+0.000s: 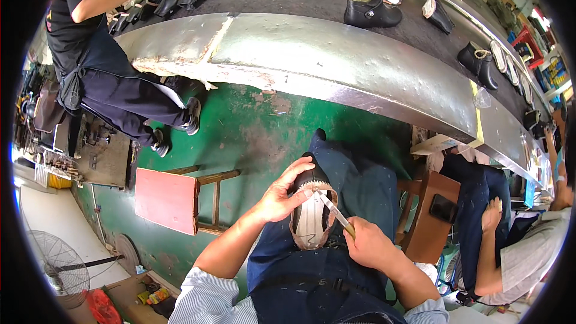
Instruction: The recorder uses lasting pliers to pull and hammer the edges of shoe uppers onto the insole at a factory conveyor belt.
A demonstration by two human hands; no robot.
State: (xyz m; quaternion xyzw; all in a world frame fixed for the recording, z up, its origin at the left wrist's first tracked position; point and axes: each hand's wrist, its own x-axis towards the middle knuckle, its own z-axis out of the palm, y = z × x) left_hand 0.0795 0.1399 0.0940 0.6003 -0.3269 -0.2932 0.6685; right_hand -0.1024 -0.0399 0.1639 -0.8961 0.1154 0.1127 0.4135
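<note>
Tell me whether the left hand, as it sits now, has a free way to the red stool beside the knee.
Probably yes: the left hand grips the shoe, but only open floor lies between it and the red stool.

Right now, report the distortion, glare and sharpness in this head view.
Head view: heavy fisheye, so the metal bench edge bows and black corners ring the frame; glare washes out the floor at far left; the left hand, shoe and knife in the right hand are sharp and evenly lit.

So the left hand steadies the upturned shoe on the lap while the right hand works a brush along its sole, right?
Not quite. In the head view the right hand holds a wooden-handled knife, not a brush. The left hand does steady the upturned shoe on the lap.
</note>
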